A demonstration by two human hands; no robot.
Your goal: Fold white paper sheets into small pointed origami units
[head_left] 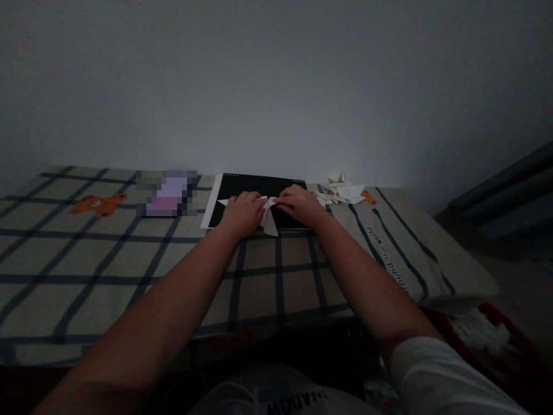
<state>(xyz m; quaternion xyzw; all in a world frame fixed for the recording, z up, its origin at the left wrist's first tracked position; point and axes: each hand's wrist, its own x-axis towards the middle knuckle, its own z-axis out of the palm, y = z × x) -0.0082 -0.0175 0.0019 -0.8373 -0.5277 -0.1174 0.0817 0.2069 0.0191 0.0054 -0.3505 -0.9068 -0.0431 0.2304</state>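
Observation:
A white piece of folded paper (270, 223) lies over a black notebook or pad (259, 183), with one pointed flap hanging past the near edge. My left hand (244, 215) is closed over the paper's left part, and a white tip pokes out to the left of the fingers. From the other side, my right hand (301, 205) pinches the paper near its middle, fingertips close to those of the left. Parts of the folds are hidden beneath my fingers.
Several folded white papers (344, 191) are heaped right of the pad. To the left lies a blurred-out, phone-like device (165, 196). A checked cloth (276, 271) covers the table, which meets a plain wall. Low at right, a red container (510, 323) holds white papers.

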